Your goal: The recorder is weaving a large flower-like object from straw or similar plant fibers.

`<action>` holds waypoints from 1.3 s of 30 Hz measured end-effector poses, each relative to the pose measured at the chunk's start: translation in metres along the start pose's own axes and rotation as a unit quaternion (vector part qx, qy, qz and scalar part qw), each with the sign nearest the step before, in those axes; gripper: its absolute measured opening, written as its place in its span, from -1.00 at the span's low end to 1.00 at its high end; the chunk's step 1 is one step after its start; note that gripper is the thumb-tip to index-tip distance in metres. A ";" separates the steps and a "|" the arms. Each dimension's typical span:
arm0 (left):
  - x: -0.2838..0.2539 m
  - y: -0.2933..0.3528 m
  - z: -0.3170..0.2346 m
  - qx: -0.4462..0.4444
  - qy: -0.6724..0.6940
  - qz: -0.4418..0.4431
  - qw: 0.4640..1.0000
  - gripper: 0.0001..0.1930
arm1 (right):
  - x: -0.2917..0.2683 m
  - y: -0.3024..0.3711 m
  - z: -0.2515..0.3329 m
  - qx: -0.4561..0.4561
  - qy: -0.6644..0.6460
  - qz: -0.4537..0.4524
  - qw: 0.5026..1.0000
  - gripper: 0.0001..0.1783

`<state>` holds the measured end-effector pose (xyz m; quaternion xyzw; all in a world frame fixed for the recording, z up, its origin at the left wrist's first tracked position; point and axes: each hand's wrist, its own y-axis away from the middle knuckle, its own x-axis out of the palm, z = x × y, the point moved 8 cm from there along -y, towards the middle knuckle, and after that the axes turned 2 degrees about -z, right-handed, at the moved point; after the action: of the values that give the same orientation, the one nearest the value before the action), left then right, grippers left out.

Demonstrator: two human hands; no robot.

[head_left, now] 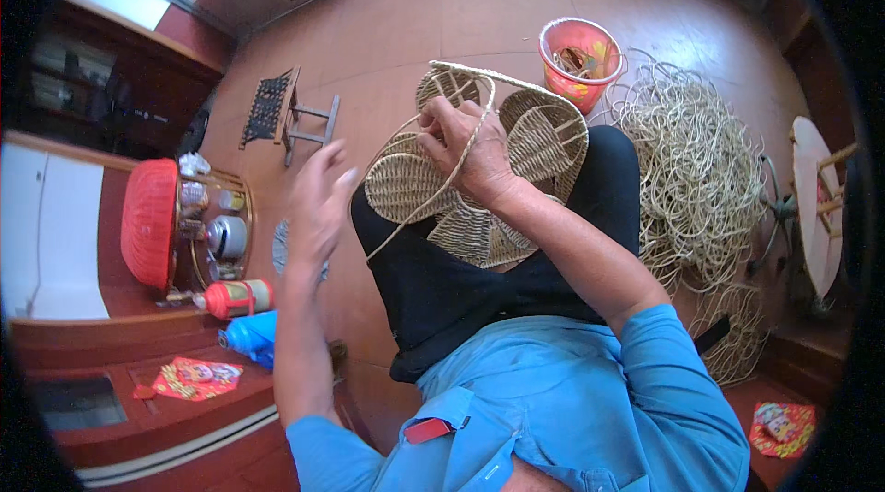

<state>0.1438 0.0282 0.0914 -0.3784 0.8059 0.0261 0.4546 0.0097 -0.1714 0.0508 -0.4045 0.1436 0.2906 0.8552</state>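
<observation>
A flower-shaped woven straw piece [419, 188] with petal-like panels and a braided outer edge rests on my lap. Over its upper middle, my right hand [470, 146] has its fingers bent and pinched at the straw cord [476, 137]; the fingertips are partly hidden. The cord loops up over that hand, then runs down across the piece to my left knee. To the left of the piece, my left hand [318, 201] is raised in the air, blurred by motion. Its thumb stands apart from the fingers, and nothing shows between them.
A red bucket [581, 59] holding cord pieces stands beyond my right knee. Beside it lies a large heap of straw cord [691, 174]. A small woven-top stool [272, 109] is ahead left. At left stand a red-covered rack [152, 225] and a red thermos flask [238, 298].
</observation>
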 end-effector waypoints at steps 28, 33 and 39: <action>-0.287 0.328 0.289 -0.486 -0.529 -0.071 0.692 -0.74 | 0.013 -0.001 0.005 -0.074 0.150 0.007 0.986 -0.53; -0.268 0.435 0.254 -0.530 -0.555 -0.038 0.640 -0.77 | 0.017 -0.004 0.008 -0.081 0.175 0.022 0.981 -0.23; -0.223 0.525 0.284 -0.681 -0.380 0.050 0.624 -0.77 | 0.038 -0.017 0.018 -0.077 0.213 0.107 0.968 -0.30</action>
<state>0.0805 0.6426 -0.0662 -0.4959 0.3314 0.7311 0.3314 0.0504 -0.1514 0.0536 -0.5038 0.3424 0.2972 0.7353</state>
